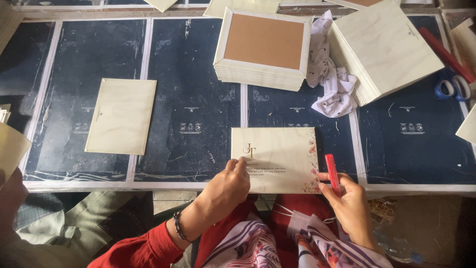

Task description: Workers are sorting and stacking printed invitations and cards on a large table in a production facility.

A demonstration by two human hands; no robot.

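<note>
Cream paper with a flower border down its right side makes up the card (277, 154), which lies flat on the dark table (198, 89), at the near edge, right in front of the person. The left hand (229, 184) rests on the lower left part of the card, fingers bent and pressing down on it. The right hand (349, 201) is just beside the card's lower right corner, closed around a red pen (331, 172) that points up and away from the person. The pen sits just past the card's right edge. So the card lies between the two hands, with the left one on top of it and the right one next to it. Farther left on the table lies a plain cream sheet (121, 116), well apart from both hands. At the far side stands a stack of framed boards (263, 47) with a brown middle. Beside it lies a crumpled white cloth (332, 82), then another stack of pale sheets (386, 49). Blue tape rolls (452, 88) sit at the far right.
</note>
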